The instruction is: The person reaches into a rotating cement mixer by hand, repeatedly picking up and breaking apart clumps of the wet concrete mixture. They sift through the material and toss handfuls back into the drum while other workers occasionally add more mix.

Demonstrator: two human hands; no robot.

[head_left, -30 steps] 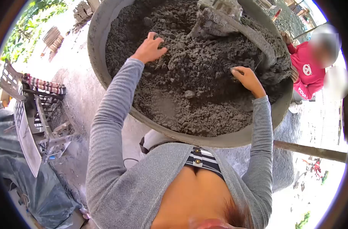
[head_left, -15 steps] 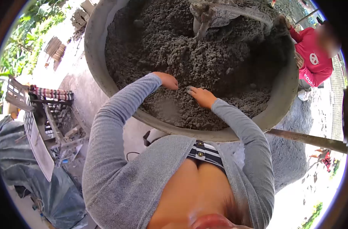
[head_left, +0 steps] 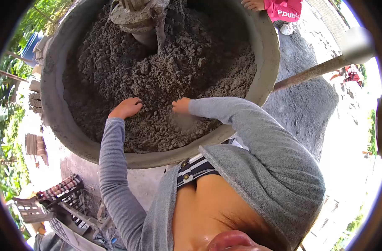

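Observation:
Both my hands are at the near part of a large round basin filled with crumbly dark grey mix. My left hand lies on the mix, its fingers bent to the right and their tips partly in the crumbs. A short way to its right, my right hand touches the mix with curled fingers, slightly blurred. Whether either hand holds any mix is too unclear to tell. Beyond my hands a mix-coated shaft with a paddle stands in the basin.
At the basin's far right rim is a co-worker's hand with a pink sleeve. A long pole extends right from the basin, over a grey heap. Wooden crates and a chair-like frame stand at the lower left.
The view has turned, and the basin appears further left. My hands have moved further apart over the mix. The co-worker now shows only by a hand and sleeve.

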